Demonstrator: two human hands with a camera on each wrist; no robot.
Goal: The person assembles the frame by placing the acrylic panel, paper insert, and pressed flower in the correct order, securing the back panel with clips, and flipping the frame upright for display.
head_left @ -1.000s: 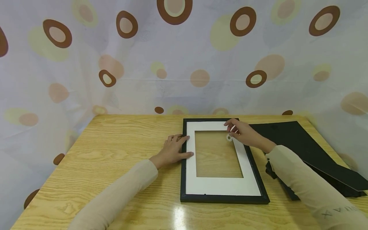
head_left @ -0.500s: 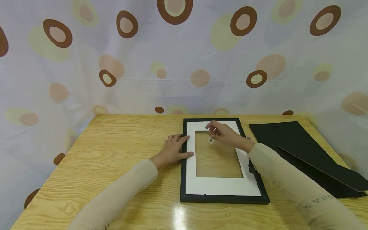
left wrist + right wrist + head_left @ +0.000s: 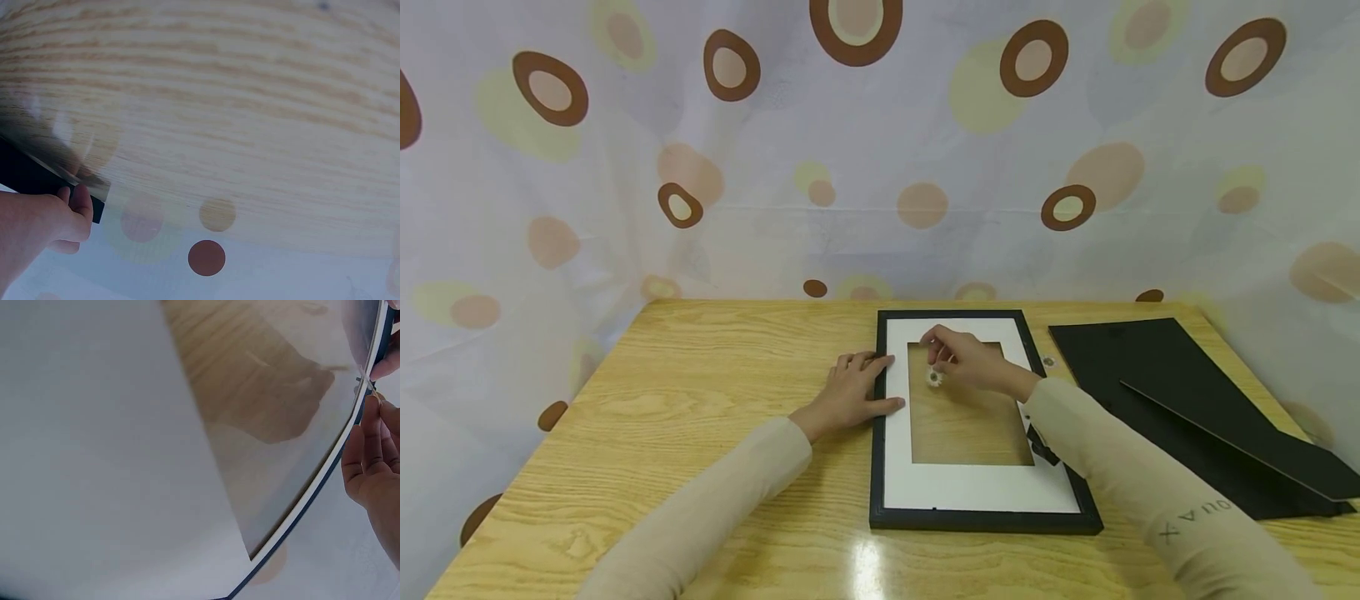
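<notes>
A black picture frame [image 3: 985, 521] with a white mat [image 3: 977, 487] and a rectangular opening lies flat on the wooden table. My left hand [image 3: 853, 390] rests on the frame's left side, thumb and forefinger spread onto the mat. In the left wrist view, the left hand [image 3: 59, 219] lies along the black frame edge [image 3: 25, 169]. My right hand [image 3: 966, 358] pinches a small daisy [image 3: 934, 377], white with a dark centre, above the upper left of the opening. The right wrist view shows the right hand's fingertips [image 3: 374, 403] together, the flower nearly edge-on.
A second small flower [image 3: 1048, 361] lies just right of the frame. Black backing boards [image 3: 1150, 358], one with a raised flap [image 3: 1217, 442], lie on the table's right side. A dark object [image 3: 1042, 446] hangs at the right cuff. A patterned curtain [image 3: 760, 242] stands behind the table.
My right hand has carried the daisy leftward across the opening, from its upper right corner to its upper left, then slightly nearer to me. The left hand and frame have stayed put.
</notes>
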